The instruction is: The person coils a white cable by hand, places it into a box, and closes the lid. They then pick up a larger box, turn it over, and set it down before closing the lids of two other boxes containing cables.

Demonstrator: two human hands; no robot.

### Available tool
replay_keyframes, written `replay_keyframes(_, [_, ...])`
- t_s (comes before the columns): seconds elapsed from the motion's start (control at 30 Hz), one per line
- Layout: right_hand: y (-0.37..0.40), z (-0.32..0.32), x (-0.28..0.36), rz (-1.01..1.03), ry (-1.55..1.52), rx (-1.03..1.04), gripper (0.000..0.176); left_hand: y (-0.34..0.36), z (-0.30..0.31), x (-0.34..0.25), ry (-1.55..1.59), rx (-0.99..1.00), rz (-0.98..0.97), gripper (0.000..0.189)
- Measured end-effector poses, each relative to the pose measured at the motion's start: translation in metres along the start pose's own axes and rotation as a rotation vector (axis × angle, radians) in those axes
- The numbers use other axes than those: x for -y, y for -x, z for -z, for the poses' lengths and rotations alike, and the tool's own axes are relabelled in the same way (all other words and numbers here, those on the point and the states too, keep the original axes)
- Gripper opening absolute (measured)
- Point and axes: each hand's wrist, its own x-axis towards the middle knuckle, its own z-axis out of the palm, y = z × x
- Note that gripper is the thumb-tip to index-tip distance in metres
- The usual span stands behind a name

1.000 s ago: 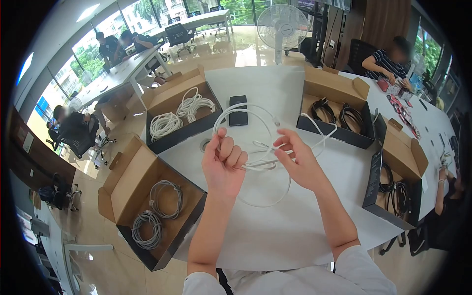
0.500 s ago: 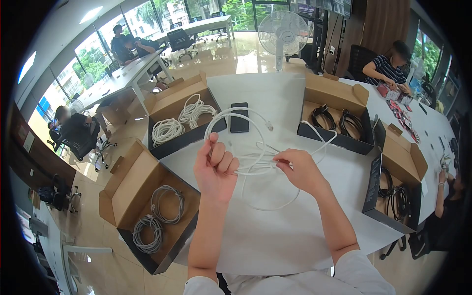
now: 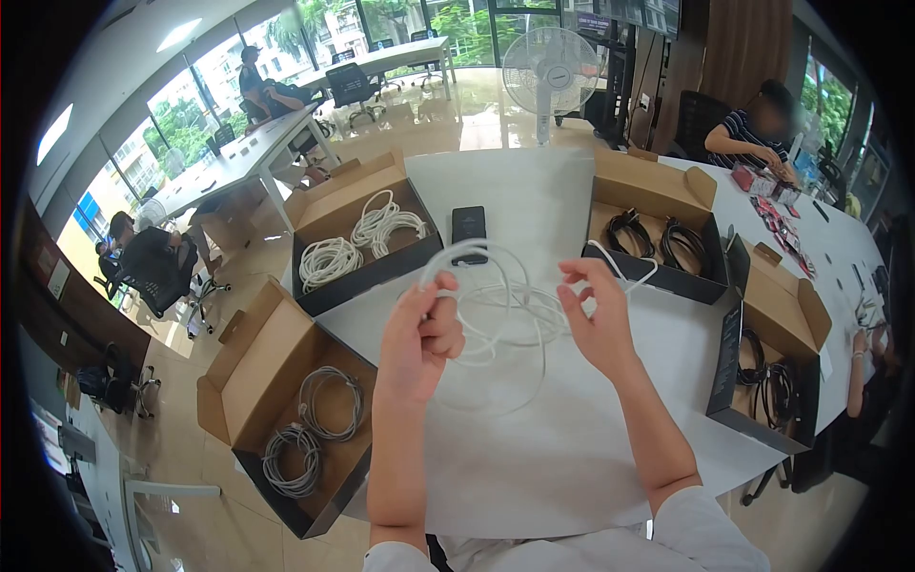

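My left hand (image 3: 422, 329) is closed around the loops of a white cable (image 3: 547, 334), held above the table. Part of the cable is blurred, with loose coils hanging and lying between my hands. To the right, my right hand (image 3: 599, 319) is raised with thumb and fingers apart, beside the coils and holding nothing that I can see. A stretch of white cable runs behind it to the front edge of the upper right box (image 3: 667, 275). Just beyond the coils, a black phone-like device (image 3: 469, 229) lies on the white table (image 3: 534, 467).
An open box at upper left (image 3: 367, 284) contains white cable coils; one at lower left (image 3: 334, 496) contains grey coils. Black cables lie in the upper right box and the right-hand box (image 3: 762, 424). A standing fan (image 3: 551, 76) is beyond the table. A person (image 3: 753, 138) sits at right.
My right hand has moved up and slightly right, its fingers parting from the cable. My left hand still grips the loops, which have shifted a little lower.
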Motion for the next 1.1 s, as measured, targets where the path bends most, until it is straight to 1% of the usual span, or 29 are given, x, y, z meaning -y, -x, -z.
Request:
replay_keyframes(0.03, [0.0,0.0,0.002,0.047,-0.04,-0.052,0.026,0.0,0.001,-0.001,-0.058,0.016,0.077,0.02])
replay_keyframes(0.13, [0.003,-0.007,0.01,0.11,-0.319,-0.076,0.027,-0.001,0.0,0.001,-0.076,0.148,0.209,0.023])
replay_keyframes(0.2, [0.008,-0.016,0.019,0.021,-0.54,0.014,0.029,-0.001,-0.001,0.006,-0.111,0.214,0.28,0.024])
replay_keyframes(0.23, [0.01,-0.015,0.019,-0.037,-0.61,0.107,0.03,-0.002,-0.003,0.009,-0.127,0.247,0.316,0.025])
replay_keyframes(0.27, [0.011,-0.013,0.019,-0.101,-0.672,0.197,0.031,-0.002,-0.005,0.012,-0.152,0.244,0.307,0.025])
replay_keyframes(0.33, [0.011,-0.001,0.012,-0.249,-0.71,0.473,0.033,-0.002,-0.009,0.015,-0.203,0.242,0.288,0.026])
replay_keyframes(0.43, [0.012,0.0,0.01,-0.385,-0.96,0.481,0.035,-0.005,-0.012,0.016,-0.254,0.135,0.248,0.019])
replay_keyframes(0.47, [0.011,-0.001,0.01,-0.43,-1.043,0.484,0.038,-0.005,-0.014,0.018,-0.259,0.108,0.214,0.017])
replay_keyframes(0.53, [0.012,0.001,0.014,-0.469,-1.034,0.405,0.04,-0.006,-0.018,0.024,-0.265,0.052,0.151,0.017])
replay_keyframes(0.57, [0.012,0.002,0.016,-0.488,-1.029,0.365,0.041,-0.006,-0.017,0.025,-0.295,0.065,0.105,0.021])
replay_keyframes(0.63, [0.011,0.004,0.015,-0.436,-0.977,0.292,0.043,-0.009,-0.015,0.029,-0.356,0.09,0.015,0.029])
replay_keyframes(0.67, [0.01,0.005,0.015,-0.41,-0.951,0.256,0.044,-0.01,-0.013,0.03,-0.432,0.14,-0.04,0.036])
replay_keyframes(0.73, [0.01,0.01,0.018,-0.392,-1.024,0.168,0.045,-0.011,-0.008,0.03,-0.583,0.236,-0.151,0.051])
replay_keyframes(0.83, [0.007,0.022,0.024,-0.31,-1.093,0.076,0.046,-0.017,0.024,0.038,-1.283,0.252,-0.439,0.059])
replay_keyframes(0.93, [0.007,0.033,0.025,-0.274,-1.168,-0.014,0.046,-0.022,0.04,0.039,-1.393,0.129,-0.147,0.061])
replay_keyframes(1.0, [0.006,0.039,0.023,-0.261,-1.225,-0.075,0.046,-0.024,0.036,0.033,-1.41,0.118,0.131,0.057])
replay_keyframes(1.03, [0.005,0.041,0.024,-0.242,-1.239,-0.07,0.045,-0.024,0.033,0.031,-1.415,0.117,0.274,0.056])
replay_keyframes(1.1, [0.003,0.045,0.019,-0.231,-1.306,-0.05,0.044,-0.027,0.037,0.035,-1.268,0.175,0.332,0.052])
